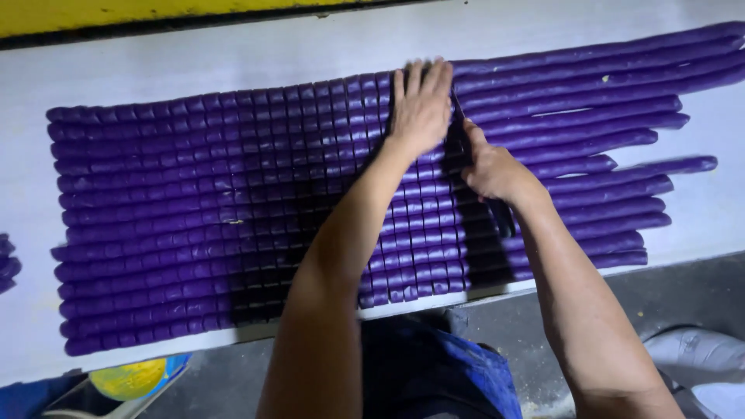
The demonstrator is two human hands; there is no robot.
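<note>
Dim overhead light, arm shadows darken centre, slight blur, muted edges.

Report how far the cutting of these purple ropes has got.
Done: the purple dough-like ropes left of the hands are cut into small blocks. In hand: the left hand presses flat on the rows while the right hand holds a dark blade across them. Left: the uncut stretches to the right.

Purple ropes are cut into a grid of purple pieces on a white tabletop, edged by yellow
</note>
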